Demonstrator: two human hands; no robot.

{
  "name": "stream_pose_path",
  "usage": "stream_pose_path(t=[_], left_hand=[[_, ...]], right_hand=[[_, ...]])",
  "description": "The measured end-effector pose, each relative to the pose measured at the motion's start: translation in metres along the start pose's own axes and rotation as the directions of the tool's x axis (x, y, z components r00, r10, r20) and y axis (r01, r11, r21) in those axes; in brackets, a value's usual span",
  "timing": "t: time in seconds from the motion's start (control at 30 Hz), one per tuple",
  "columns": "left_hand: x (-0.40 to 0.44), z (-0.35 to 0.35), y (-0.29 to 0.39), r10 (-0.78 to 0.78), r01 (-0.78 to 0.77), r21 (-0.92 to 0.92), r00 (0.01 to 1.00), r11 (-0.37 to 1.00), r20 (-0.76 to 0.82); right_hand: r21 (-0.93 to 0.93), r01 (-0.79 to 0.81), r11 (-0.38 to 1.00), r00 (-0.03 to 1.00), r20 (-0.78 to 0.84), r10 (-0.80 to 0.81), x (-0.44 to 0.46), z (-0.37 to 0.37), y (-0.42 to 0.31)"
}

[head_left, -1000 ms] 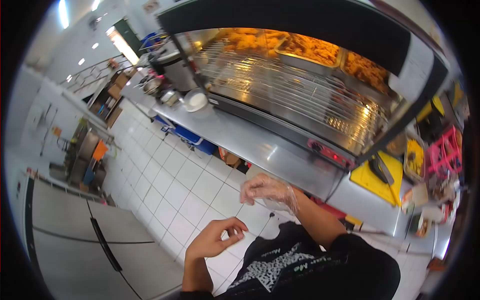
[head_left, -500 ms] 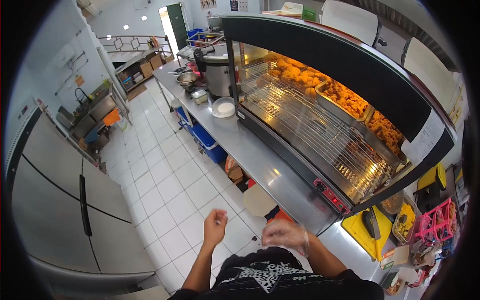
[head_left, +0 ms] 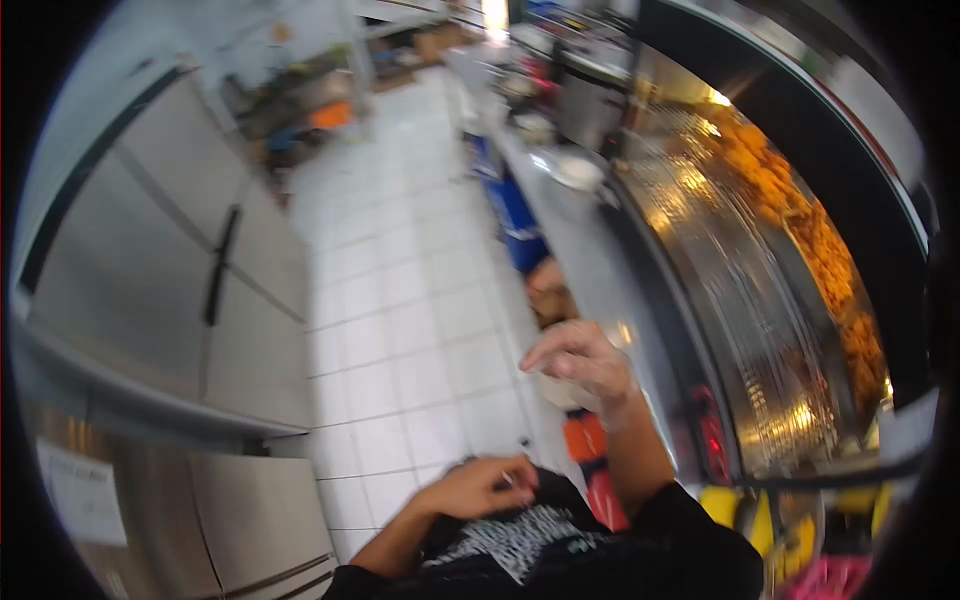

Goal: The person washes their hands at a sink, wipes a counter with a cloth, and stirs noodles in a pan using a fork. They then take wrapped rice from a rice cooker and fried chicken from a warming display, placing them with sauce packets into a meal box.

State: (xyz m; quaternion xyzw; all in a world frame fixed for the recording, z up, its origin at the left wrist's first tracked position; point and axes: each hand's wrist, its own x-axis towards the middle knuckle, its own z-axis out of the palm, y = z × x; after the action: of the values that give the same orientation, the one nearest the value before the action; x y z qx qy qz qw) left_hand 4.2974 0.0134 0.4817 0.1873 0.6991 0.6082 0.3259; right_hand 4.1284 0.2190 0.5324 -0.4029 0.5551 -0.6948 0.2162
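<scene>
My left hand (head_left: 485, 487) is bare and held close in front of the black shirt (head_left: 500, 545). Its fingers curl in toward the thumb, and anything inside them is hidden. My right hand (head_left: 590, 365) wears a clear plastic glove (head_left: 618, 385) and is raised over the edge of the steel counter (head_left: 610, 270). Its fingers are bent but apart, with nothing seen between them. To its right stands the heated display cabinet (head_left: 700, 300), with a wire rack and fried food (head_left: 825, 240) on its far side. Motion blurs the view.
Tall steel refrigerator doors (head_left: 160, 250) stand on the left. White floor tiles (head_left: 400, 300) run between them and the counter. Under the counter is a blue container (head_left: 515, 215). Beyond the cabinet's near end are yellow items (head_left: 800, 545) and a pink basket (head_left: 830, 578).
The view has turned left, so the cabinet appears farther right and more refrigerator shows. My right hand has risen; my left hand has dropped closer to my body.
</scene>
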Motion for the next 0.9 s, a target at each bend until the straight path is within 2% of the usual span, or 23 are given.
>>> stream_pose_path(t=[0.07, 0.1, 0.13, 0.17, 0.2, 0.23, 0.3, 0.33, 0.4, 0.43, 0.47, 0.5, 0.53, 0.57, 0.6, 0.67, 0.7, 0.73, 0.77, 0.8, 0.83, 0.87, 0.9], left_hand=[[-0.003, -0.009, 0.010, -0.017, 0.016, 0.015, 0.998, 1.000, 0.068], [-0.004, -0.010, 0.010, -0.037, 0.037, 0.106, 0.999, 0.994, -0.003], [-0.002, -0.006, 0.007, -0.047, 0.057, 0.178, 0.997, 0.982, -0.057], [0.000, 0.001, 0.004, -0.052, 0.074, 0.247, 0.994, 0.966, -0.096], [0.000, 0.008, 0.000, 0.020, 0.027, 0.317, 0.989, 0.948, -0.143], [0.000, 0.014, 0.005, 0.002, 0.030, 0.275, 0.993, 0.961, -0.114], [0.001, 0.007, 0.029, 0.017, -0.003, 0.239, 0.998, 0.971, -0.057], [0.005, 0.003, 0.032, 0.096, -0.078, 0.219, 0.993, 0.973, -0.074], [0.017, -0.008, 0.026, 0.173, -0.101, 0.332, 0.965, 0.938, -0.196], [0.019, -0.022, 0.027, 0.201, -0.091, 0.399, 0.949, 0.912, -0.242], [0.025, -0.033, 0.022, 0.274, -0.150, 0.370, 0.911, 0.917, -0.309], [0.035, -0.046, 0.013, 0.332, -0.209, 0.344, 0.874, 0.915, -0.354], [0.041, -0.060, 0.007, 0.317, -0.179, 0.330, 0.843, 0.927, -0.435], [0.051, -0.077, -0.004, 0.306, -0.153, 0.323, 0.811, 0.934, -0.499], [0.061, -0.096, -0.033, 0.267, -0.046, 0.365, 0.766, 0.930, -0.585], [0.076, -0.135, -0.128, 0.226, 0.170, 0.437, 0.662, 0.883, -0.714], [0.070, -0.154, -0.175, 0.169, 0.238, 0.417, 0.660, 0.877, -0.732], [0.058, -0.166, -0.234, 0.055, 0.456, 0.459, 0.661, 0.762, -0.749], [0.035, -0.178, -0.319, -0.030, 0.531, 0.486, 0.696, 0.694, -0.718], [0.005, -0.163, -0.385, -0.147, 0.676, 0.614, 0.712, 0.408, -0.687], [-0.036, -0.132, -0.453, -0.136, 0.720, 0.457, 0.600, 0.523, -0.789], [-0.076, -0.084, -0.465, -0.420, 0.806, 0.392, 0.574, 0.444, -0.703], [-0.120, -0.018, -0.461, -0.528, 0.784, 0.394, 0.616, 0.479, -0.585]], right_hand=[[0.197, -0.072, 0.978, 0.989, 0.140, 0.045, 0.050, -0.006, 0.026], [0.290, -0.165, 0.943, 0.974, 0.200, 0.109, 0.060, 0.001, 0.040], [0.268, -0.133, 0.954, 0.969, 0.235, 0.069, 0.076, 0.003, 0.066], [0.278, -0.183, 0.943, 0.969, 0.210, 0.126, 0.080, 0.012, 0.091], [0.283, -0.240, 0.929, 0.964, 0.181, 0.194, 0.083, 0.022, 0.118], [0.272, -0.295, 0.916, 0.953, 0.148, 0.263, 0.082, 0.031, 0.148], [0.104, -0.463, 0.880, 0.853, 0.323, 0.411, 0.065, 0.046, 0.210], [0.029, -0.505, 0.863, 0.795, 0.406, 0.451, 0.050, 0.059, 0.240], [0.156, -0.547, 0.822, 0.744, 0.541, 0.392, 0.003, 0.090, 0.300], [0.261, -0.469, 0.843, 0.808, 0.513, 0.291, -0.045, 0.106, 0.311], [0.362, -0.383, 0.850, 0.860, 0.476, 0.185, -0.090, 0.123, 0.319], [0.340, -0.589, 0.733, 0.760, 0.540, 0.361, -0.125, 0.137, 0.322], [0.319, -0.748, 0.582, 0.637, 0.592, 0.494, -0.141, 0.154, 0.318], [0.242, -0.855, 0.459, 0.508, 0.576, 0.641, -0.157, 0.165, 0.262], [0.199, -0.871, 0.449, 0.478, 0.556, 0.680, -0.180, 0.172, 0.237], [0.350, -0.856, 0.380, 0.516, 0.528, 0.675, -0.235, 0.174, 0.195], [0.314, -0.840, 0.444, 0.543, 0.505, 0.671, -0.251, 0.169, 0.182], [0.349, -0.817, 0.458, 0.574, 0.422, 0.702, -0.268, 0.166, 0.168], [0.400, -0.766, 0.503, 0.635, 0.349, 0.690, -0.277, 0.158, 0.147], [0.398, -0.723, 0.565, 0.675, 0.232, 0.701, -0.283, 0.149, 0.124], [0.432, -0.676, 0.597, 0.689, 0.083, 0.720, -0.283, 0.142, 0.091], [0.456, -0.553, 0.697, 0.775, -0.027, 0.632, -0.290, 0.136, 0.067], [0.425, -0.469, 0.774, 0.783, -0.204, 0.587, -0.283, 0.133, 0.010]])
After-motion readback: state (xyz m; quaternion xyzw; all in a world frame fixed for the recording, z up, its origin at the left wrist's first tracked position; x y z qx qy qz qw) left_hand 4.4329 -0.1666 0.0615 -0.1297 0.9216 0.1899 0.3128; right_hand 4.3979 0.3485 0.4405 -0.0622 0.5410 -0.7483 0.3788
